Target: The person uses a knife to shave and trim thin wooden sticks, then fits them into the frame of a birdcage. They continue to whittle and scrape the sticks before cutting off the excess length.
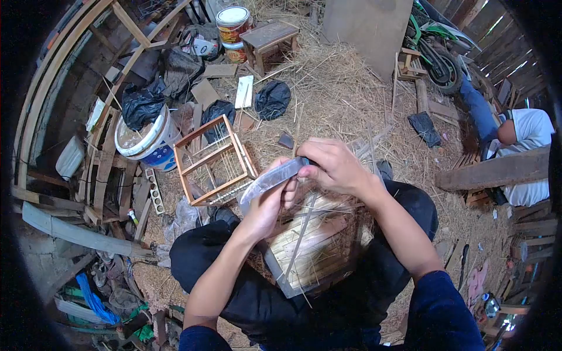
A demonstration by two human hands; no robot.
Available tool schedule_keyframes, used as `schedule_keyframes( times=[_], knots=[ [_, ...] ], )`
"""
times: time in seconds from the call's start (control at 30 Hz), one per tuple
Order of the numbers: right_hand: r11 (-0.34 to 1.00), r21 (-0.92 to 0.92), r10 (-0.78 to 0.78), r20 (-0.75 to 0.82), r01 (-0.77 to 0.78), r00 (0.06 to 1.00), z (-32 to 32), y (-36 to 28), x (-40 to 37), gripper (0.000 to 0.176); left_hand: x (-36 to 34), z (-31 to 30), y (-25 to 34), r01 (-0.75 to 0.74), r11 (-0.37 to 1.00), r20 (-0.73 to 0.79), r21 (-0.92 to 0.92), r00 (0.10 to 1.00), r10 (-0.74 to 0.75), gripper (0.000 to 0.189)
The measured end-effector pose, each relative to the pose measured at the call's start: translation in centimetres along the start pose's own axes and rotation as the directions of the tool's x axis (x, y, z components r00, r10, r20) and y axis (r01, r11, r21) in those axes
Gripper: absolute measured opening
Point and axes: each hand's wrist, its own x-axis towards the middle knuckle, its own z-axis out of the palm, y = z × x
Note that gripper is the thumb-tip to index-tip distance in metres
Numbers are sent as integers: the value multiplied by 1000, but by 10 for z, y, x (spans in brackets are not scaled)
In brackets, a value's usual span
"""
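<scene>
My left hand (pixel 270 202) is closed around a flat, curved greyish piece (pixel 275 176) that looks like a blade or a strip wrapped in clear plastic; I cannot tell which. Fingers of my right hand (pixel 331 165) pinch a small dark part at the upper right end of that piece. Below both hands, between my legs, lies a wooden block or board (pixel 307 237) with thin strips and straw on it. A small wooden frame cage (pixel 212 161) with thin bars stands to the left of my left hand.
White buckets (pixel 149 140), black plastic bags (pixel 273 100) and a small wooden stool (pixel 270 36) stand ahead among straw. At the right, another person (pixel 527 137) in a white shirt is beside a plank (pixel 497 169); a green motorbike (pixel 436 55) is behind.
</scene>
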Motion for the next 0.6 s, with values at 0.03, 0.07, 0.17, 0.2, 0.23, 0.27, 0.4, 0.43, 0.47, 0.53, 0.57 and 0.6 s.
schedule_keyframes(
  times=[0.03, 0.07, 0.17, 0.2, 0.23, 0.27, 0.4, 0.43, 0.47, 0.53, 0.57, 0.6],
  knots=[
    [1000, 2, -9, 3, 9, 1000, -1, 0, 0, 32, 1, -5, -2, -10, 1000, 67, -26, 998, 11, 23],
    [1000, 2, -17, 6, 17, 1000, -3, 1, 0, 33, 1, -6, -3, -17, 998, 136, -53, 990, 24, 26],
    [998, -30, -61, -10, 60, 998, -10, 3, -1, 37, -1, 3, 2, -56, 998, 164, 42, 985, 48, 36],
    [996, -46, -80, -19, 79, 997, -12, 3, -2, 38, -2, 7, 5, -97, 988, 174, 122, 982, 74, 39],
    [995, -58, -86, -14, 85, 996, -14, 2, -2, 40, -2, 10, 7, -138, 970, 187, 200, 977, 100, 41],
    [993, -70, -92, -10, 91, 996, -17, -1, -3, 42, -2, 12, 8, -178, 944, 203, 276, 971, 124, 43],
    [986, -107, -131, -16, 128, 991, -23, 0, -7, 46, -5, 12, 2, -294, 801, 174, 522, 956, 238, 31],
    [985, -136, -114, -28, 109, 993, -25, -1, -8, 46, -4, 8, -2, -258, 814, 154, 521, 966, 208, 24],
    [982, -165, -100, -40, 92, 994, -28, -1, -9, 46, -5, 10, -1, -231, 813, 116, 535, 973, 200, 23],
    [974, -222, -66, -57, 52, 996, -32, -1, -11, 46, -6, 16, 0, -178, 809, 42, 560, 981, 187, 22],
    [968, -249, -47, -62, 30, 997, -33, -1, -11, 46, -5, 17, 1, -179, 794, 35, 581, 980, 195, 22],
    [962, -274, -28, -66, 9, 997, -33, -1, -12, 45, -3, 17, 3, -178, 779, 27, 601, 979, 203, 21]
  ],
)
